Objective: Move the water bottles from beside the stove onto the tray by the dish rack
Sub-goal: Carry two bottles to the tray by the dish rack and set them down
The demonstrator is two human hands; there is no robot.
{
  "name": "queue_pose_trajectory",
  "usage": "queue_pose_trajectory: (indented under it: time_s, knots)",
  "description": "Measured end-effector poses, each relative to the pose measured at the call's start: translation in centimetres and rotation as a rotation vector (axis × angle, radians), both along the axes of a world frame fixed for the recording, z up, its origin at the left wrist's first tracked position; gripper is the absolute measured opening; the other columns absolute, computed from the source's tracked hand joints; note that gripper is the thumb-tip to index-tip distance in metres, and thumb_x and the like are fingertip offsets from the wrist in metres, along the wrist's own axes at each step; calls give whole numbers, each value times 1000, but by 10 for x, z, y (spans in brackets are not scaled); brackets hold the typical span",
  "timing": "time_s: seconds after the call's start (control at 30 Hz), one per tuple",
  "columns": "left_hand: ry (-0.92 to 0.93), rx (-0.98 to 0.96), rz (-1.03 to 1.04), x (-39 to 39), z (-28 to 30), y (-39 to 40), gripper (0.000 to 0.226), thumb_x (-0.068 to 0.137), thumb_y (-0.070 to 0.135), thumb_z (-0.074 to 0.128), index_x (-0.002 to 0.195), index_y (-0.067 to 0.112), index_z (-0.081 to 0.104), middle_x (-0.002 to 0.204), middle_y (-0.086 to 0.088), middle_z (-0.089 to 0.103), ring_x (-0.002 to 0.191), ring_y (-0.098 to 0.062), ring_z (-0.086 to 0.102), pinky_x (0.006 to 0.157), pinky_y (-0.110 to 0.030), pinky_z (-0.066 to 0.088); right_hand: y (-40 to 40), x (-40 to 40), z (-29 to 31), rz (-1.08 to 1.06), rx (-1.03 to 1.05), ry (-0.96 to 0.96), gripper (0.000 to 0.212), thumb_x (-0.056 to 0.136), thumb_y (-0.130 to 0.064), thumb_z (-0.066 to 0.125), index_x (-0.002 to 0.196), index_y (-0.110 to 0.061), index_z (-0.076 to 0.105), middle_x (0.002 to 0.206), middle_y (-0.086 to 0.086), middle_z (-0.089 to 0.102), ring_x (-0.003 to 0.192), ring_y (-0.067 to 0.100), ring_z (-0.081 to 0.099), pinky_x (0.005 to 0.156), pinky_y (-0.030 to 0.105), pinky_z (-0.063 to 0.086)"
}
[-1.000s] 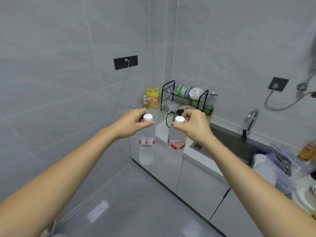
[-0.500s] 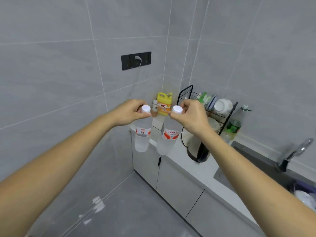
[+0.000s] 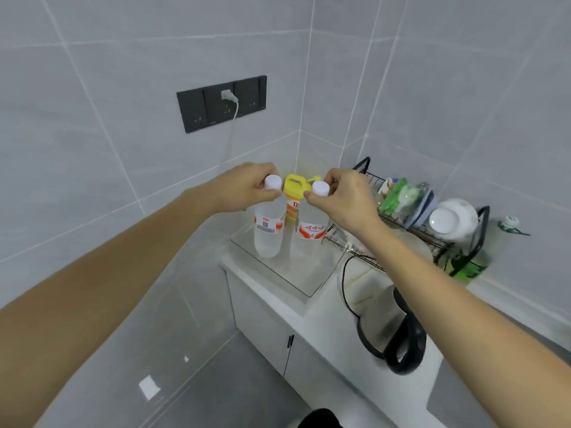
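Observation:
Two clear water bottles with white caps and red-and-white labels hang upright over a clear tray (image 3: 312, 284) at the counter's left end. My left hand (image 3: 247, 189) grips the left bottle (image 3: 268, 230) by its neck. My right hand (image 3: 343, 199) pinches the right bottle (image 3: 310, 233) at its cap. Both bottle bases are low over the tray; whether they touch it I cannot tell. The black wire dish rack (image 3: 432, 220) stands just right of the tray.
A yellow detergent jug (image 3: 293, 196) stands in the corner behind the bottles. A black-handled kettle (image 3: 389, 329) with its cord sits on the counter near the tray's right side. A green bottle (image 3: 469, 267) stands past the rack. A wall socket (image 3: 221, 103) holds a plug.
Both hands have carried the bottles forward from beyond the counter's edge to above the tray. The view has closed in on the corner.

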State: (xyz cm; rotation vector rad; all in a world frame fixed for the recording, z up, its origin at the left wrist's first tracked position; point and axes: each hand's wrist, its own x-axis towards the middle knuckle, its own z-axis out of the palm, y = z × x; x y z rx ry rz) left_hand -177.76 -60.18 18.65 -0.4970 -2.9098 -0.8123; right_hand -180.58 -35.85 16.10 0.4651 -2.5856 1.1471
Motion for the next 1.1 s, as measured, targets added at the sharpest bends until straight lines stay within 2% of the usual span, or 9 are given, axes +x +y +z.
queue_pose_trajectory:
  time_s: [0.3, 0.43, 0.47, 0.53, 0.67, 0.8, 0.87, 0.97, 1.1]
  knots:
    - [-114, -43, -96, -140, -51, 7, 14, 95, 28, 66, 101, 16, 60, 82, 1, 61, 74, -24, 63, 57, -40, 57, 9, -109, -49, -66, 42, -80, 37, 71, -37, 85, 72, -9, 60, 62, 5, 60, 60, 22, 53, 51, 32, 34]
    - [-151, -49, -197, -171, -85, 12, 12, 96, 21, 66, 97, 11, 59, 75, 8, 54, 62, 0, 52, 54, -14, 41, 13, -129, -82, -86, 90, -127, 40, 70, -36, 85, 63, -19, 50, 56, -7, 48, 54, 14, 44, 50, 32, 29]
    - [-173, -45, -219, -178, -96, 11, 11, 95, 21, 66, 95, 12, 59, 75, 9, 54, 61, 2, 51, 53, -13, 39, 13, -130, -90, -96, 112, -145, 41, 71, -37, 85, 62, -23, 47, 56, -8, 48, 55, 14, 45, 51, 32, 30]
    - [-207, -64, -275, -194, -120, 7, 9, 94, 20, 67, 95, 14, 59, 75, 11, 54, 63, 2, 51, 56, -15, 36, 12, -129, -106, -151, 130, -183, 42, 71, -37, 84, 62, -27, 45, 57, -8, 50, 57, 16, 48, 51, 34, 33]
    - [-256, -122, -465, -219, -156, 8, 8, 90, 25, 62, 91, 18, 59, 79, 12, 55, 73, 1, 52, 66, -21, 35, 8, -126, -132, -280, 122, -268, 37, 73, -36, 84, 72, -12, 56, 69, 6, 62, 67, 26, 56, 53, 35, 38]
    - [-299, -217, -586, -230, -182, 15, 10, 86, 24, 59, 88, 14, 57, 84, -2, 60, 79, -23, 58, 76, -42, 46, 0, -120, -151, -382, 149, -321, 38, 76, -37, 84, 75, -13, 55, 70, 2, 59, 70, 25, 55, 49, 29, 32]
    - [-308, -241, -634, -235, -190, 19, 6, 85, 20, 63, 88, 19, 57, 85, 2, 57, 81, -24, 57, 77, -42, 47, -3, -119, -162, -433, 150, -347, 40, 75, -40, 84, 77, -10, 57, 71, 4, 62, 72, 28, 58, 54, 33, 38]
    - [-319, -282, -665, -244, -198, 28, 16, 87, 19, 65, 89, 31, 55, 87, 8, 54, 86, -22, 56, 76, -40, 46, -5, -117, -172, -512, 146, -386, 45, 75, -45, 83, 82, -7, 61, 75, 8, 65, 75, 30, 61, 63, 39, 48]
    - [-317, -324, -735, -252, -202, 45, 19, 88, 19, 64, 104, 29, 59, 96, 7, 53, 92, -21, 58, 74, -37, 45, -3, -117, -181, -565, 177, -427, 41, 77, -43, 82, 83, -9, 59, 79, 5, 62, 78, 29, 61, 64, 41, 49]
